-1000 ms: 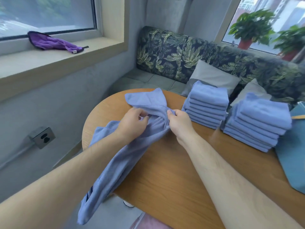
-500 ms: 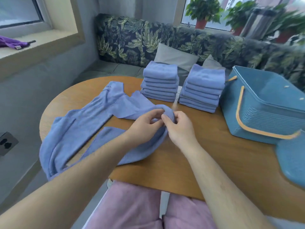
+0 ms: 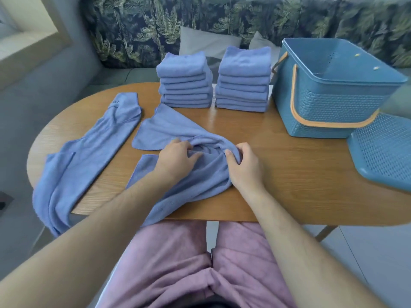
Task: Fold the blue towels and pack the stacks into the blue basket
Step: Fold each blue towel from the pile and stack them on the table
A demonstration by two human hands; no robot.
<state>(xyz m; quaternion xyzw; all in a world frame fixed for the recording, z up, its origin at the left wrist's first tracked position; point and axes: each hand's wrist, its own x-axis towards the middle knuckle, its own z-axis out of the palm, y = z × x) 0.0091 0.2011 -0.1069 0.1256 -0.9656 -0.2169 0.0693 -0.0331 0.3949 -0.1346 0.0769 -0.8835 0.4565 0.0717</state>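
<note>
A crumpled blue towel [image 3: 178, 134] lies in the middle of the wooden table [image 3: 289, 170]. My left hand [image 3: 175, 158] and my right hand [image 3: 243, 165] both grip its bunched folds near the front. A second loose blue towel [image 3: 89, 152] sprawls to the left and hangs over the table edge. Two stacks of folded blue towels stand at the back, the left stack [image 3: 184, 81] and the right stack [image 3: 243, 81]. The blue basket [image 3: 329, 103] with an orange handle stands open at the right, showing nothing inside.
The basket's blue perforated lid [image 3: 384, 152] lies at the table's right edge. A leaf-patterned bench [image 3: 155, 30] with grey cushions runs behind the table. A window sill [image 3: 26, 45] is at the far left. My pink-trousered legs are under the front edge.
The view swung right and down, bringing the basket and lid into sight. My hands drew one towel to the table's middle and spread apart on it; the other towel stayed at the left.
</note>
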